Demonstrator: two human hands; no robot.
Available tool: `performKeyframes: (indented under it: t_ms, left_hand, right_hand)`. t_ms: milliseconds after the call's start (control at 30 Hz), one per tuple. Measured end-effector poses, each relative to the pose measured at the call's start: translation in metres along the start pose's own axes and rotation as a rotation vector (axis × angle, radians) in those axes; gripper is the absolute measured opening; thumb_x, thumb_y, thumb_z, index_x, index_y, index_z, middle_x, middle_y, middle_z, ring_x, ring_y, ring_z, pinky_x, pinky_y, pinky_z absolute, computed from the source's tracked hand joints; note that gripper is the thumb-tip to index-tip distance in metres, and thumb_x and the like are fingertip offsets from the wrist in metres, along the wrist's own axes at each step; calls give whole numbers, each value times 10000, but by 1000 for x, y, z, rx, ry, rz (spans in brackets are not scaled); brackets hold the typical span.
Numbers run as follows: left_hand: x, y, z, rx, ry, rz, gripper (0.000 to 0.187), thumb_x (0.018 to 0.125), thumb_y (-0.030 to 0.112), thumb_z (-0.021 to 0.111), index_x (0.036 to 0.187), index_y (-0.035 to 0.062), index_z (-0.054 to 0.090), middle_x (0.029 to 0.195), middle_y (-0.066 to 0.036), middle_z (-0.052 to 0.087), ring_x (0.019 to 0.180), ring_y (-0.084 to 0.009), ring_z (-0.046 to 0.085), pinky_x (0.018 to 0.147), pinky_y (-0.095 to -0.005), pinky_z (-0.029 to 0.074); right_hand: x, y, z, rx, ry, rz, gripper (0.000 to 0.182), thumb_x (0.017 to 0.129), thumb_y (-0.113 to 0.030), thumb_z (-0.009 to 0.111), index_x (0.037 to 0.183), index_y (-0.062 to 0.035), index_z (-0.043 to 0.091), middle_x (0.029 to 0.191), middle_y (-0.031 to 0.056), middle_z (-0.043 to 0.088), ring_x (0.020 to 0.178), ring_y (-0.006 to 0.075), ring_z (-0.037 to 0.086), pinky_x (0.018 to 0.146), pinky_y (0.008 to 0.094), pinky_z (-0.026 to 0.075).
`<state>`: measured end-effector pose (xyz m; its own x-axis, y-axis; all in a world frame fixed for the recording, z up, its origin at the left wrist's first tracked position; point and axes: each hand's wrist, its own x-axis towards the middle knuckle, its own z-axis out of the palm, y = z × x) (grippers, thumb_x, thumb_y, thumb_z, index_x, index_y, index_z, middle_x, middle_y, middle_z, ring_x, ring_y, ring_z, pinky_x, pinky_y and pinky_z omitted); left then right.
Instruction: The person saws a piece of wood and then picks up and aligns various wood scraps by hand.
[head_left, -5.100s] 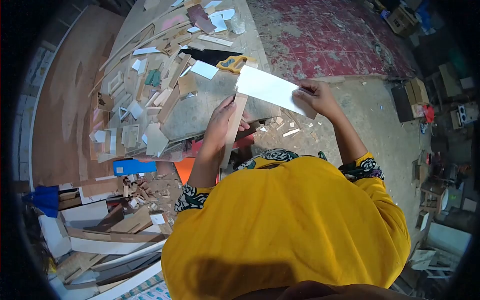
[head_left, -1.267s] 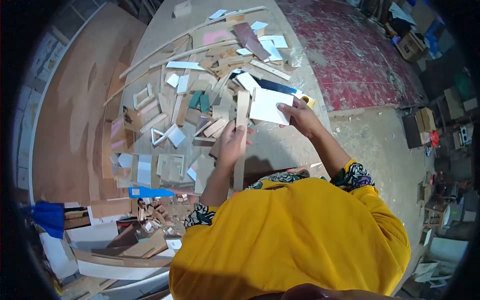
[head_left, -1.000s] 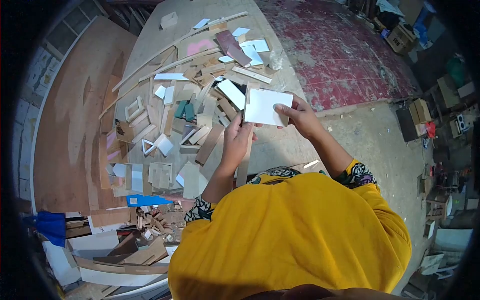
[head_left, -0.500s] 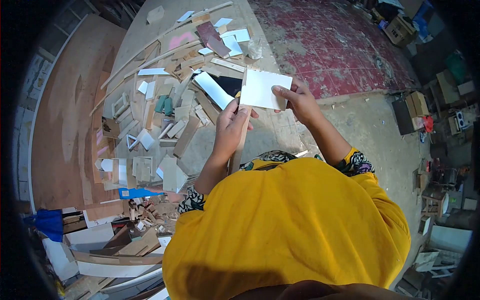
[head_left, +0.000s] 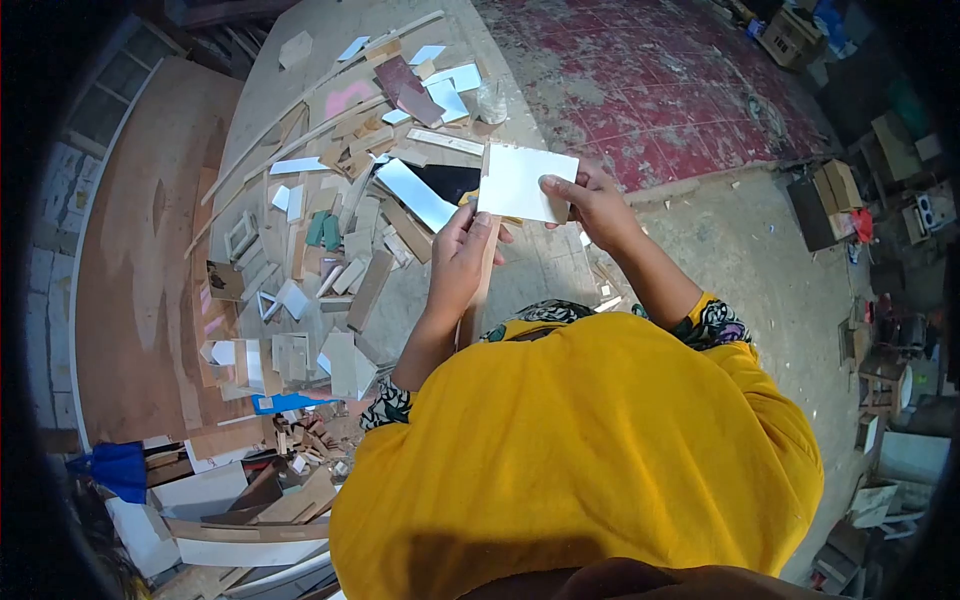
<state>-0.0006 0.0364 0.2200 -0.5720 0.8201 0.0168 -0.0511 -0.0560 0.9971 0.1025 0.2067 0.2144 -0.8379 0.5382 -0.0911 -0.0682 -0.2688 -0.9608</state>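
Note:
My left hand (head_left: 462, 258) is closed on a long narrow wooden strip (head_left: 482, 287) that runs down toward my body. A white rectangular board (head_left: 520, 180) lies against the strip's upper end. My right hand (head_left: 600, 207) pinches the board's right side, thumb on the white face and fingers behind. Just left of the board, a long white piece (head_left: 417, 195) rests on the worktable (head_left: 510, 265) beside something dark. What lies directly behind the board is hidden.
Wood offcuts (head_left: 370, 290) and white scraps are scattered over the table. A maroon piece (head_left: 405, 88) and a clear container (head_left: 491, 102) stand farther back. Green blocks (head_left: 323, 230) lie left. Cartons (head_left: 835, 190) sit at the right, and more scraps are at the lower left.
The view has shifted slightly. Both hands keep their hold on the strip and the white board, which stay together in nearly the same position.

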Motion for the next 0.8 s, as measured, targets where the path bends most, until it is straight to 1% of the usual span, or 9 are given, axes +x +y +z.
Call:
performKeyframes:
  t_ms: [100, 200, 267, 300, 367, 467, 567, 633, 800]
  left_hand:
    - [3, -1, 0, 42, 14, -26, 310, 938, 292, 415, 1029, 18, 528, 757, -64, 583, 554, -89, 513, 521, -203, 428]
    - [8, -4, -4, 104, 27, -23, 312, 943, 296, 409, 996, 17, 539, 724, -60, 576, 532, -87, 507, 499, -202, 418]
    - [10, -4, -8, 154, 29, -11, 313, 944, 294, 410, 983, 15, 545, 711, -59, 574, 524, -86, 504, 490, -201, 412]
    - [11, -4, -10, 166, 25, -19, 311, 943, 291, 414, 973, 13, 550, 706, -57, 572, 522, -86, 503, 491, -201, 411]
    - [11, -4, -11, 178, 19, -28, 309, 942, 288, 419, 963, 12, 555, 701, -56, 571, 521, -85, 501, 491, -202, 410]
    - [10, -4, -12, 154, 0, -25, 299, 940, 279, 427, 960, 12, 559, 700, -57, 569, 522, -83, 498, 494, -200, 408]
    - [11, -7, -16, 111, -12, -7, 313, 935, 253, 439, 1051, -9, 566, 684, -42, 581, 518, -77, 510, 459, -195, 421]
    - [10, -5, -18, 84, -62, -86, 280, 930, 261, 433, 988, 14, 551, 724, -61, 570, 542, -85, 493, 512, -192, 404]
    - [8, -3, -21, -36, -147, -94, 265, 896, 207, 423, 1037, 11, 532, 771, -75, 577, 576, -93, 505, 534, -198, 413]
  right_hand:
    - [0, 1, -1, -8, -20, 20, 342, 822, -192, 632, 1089, 1, 538, 918, 85, 621, 793, 166, 601, 634, 299, 505]
    - [0, 0, -2, -1, -4, 57, 338, 803, -183, 653, 1081, -23, 548, 908, 69, 620, 758, 140, 589, 610, 268, 482]
    - [6, 1, -8, -237, 29, -133, 340, 775, -178, 684, 1067, -49, 567, 880, 40, 616, 709, 99, 559, 563, 224, 439]
    - [10, 2, -12, -235, 33, -135, 340, 775, -178, 684, 1067, -49, 567, 880, 40, 616, 709, 99, 559, 563, 224, 439]
    - [16, 6, -19, -338, -92, -276, 302, 754, -180, 704, 1016, -64, 607, 815, 12, 611, 655, 69, 524, 541, 204, 404]
    - [7, -10, -11, -448, -106, -196, 248, 759, -182, 703, 955, -45, 633, 761, -2, 607, 621, 65, 513, 540, 210, 404]
    - [10, -7, -10, -376, -98, -176, 213, 769, -169, 693, 921, -30, 641, 736, -5, 604, 605, 66, 512, 530, 214, 397]
    - [9, -6, -9, -357, -96, -180, 213, 772, -163, 689, 924, -24, 637, 740, -1, 605, 612, 68, 517, 527, 217, 396]
    - [13, -3, -10, -339, -88, -203, 214, 773, -155, 683, 926, -14, 632, 748, 12, 610, 631, 78, 530, 526, 227, 399]
